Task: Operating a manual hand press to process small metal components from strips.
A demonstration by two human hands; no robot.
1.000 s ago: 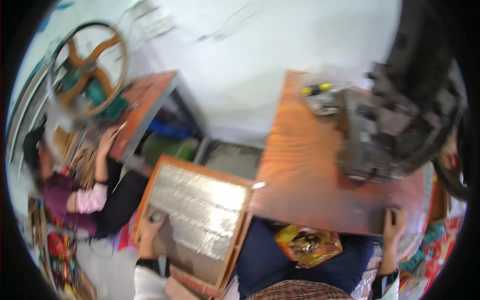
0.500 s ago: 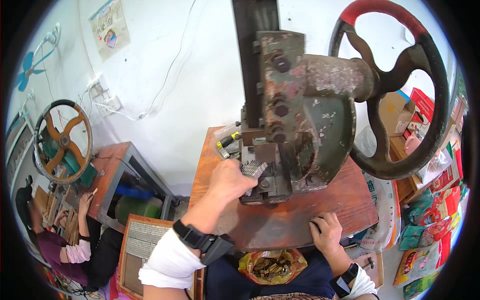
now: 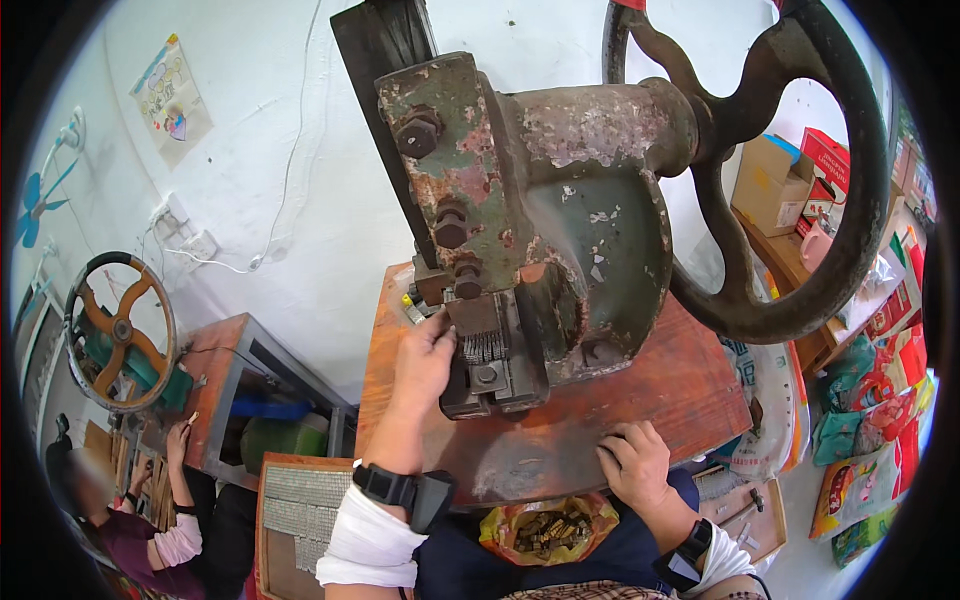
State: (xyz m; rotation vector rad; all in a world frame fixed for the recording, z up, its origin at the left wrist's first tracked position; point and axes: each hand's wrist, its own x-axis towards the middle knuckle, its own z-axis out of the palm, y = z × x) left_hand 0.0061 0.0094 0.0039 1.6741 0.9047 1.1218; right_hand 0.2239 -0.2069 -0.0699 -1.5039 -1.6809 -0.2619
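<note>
A heavy green and rust-worn hand press (image 3: 575, 225) stands on the red-brown wooden table. My left hand (image 3: 424, 365) is at its die area, fingers closed at the left edge of a small metal piece with rows of ridges (image 3: 483, 346). This piece lies under the press's ram, above a bolted block (image 3: 488, 376). Part of my fingers is hidden behind the press. My right hand (image 3: 638, 468) rests near the front edge of the wooden table (image 3: 650, 390), fingers loosely bent and apart, holding nothing.
A yellow-red bag (image 3: 548, 530) of small brass-coloured pieces sits at my lap. Left of it is a wooden tray (image 3: 262, 520) with rows of metal pieces. The large handwheel (image 3: 868, 200) stands out at right. A co-worker (image 3: 135, 520) sits far left beside another wheeled press (image 3: 122, 330).
The ridged metal piece, tilted in my left hand before, now lies lower and flatter under the ram. My view has turned, shifting the press leftward. My right hand stays at the table edge.
</note>
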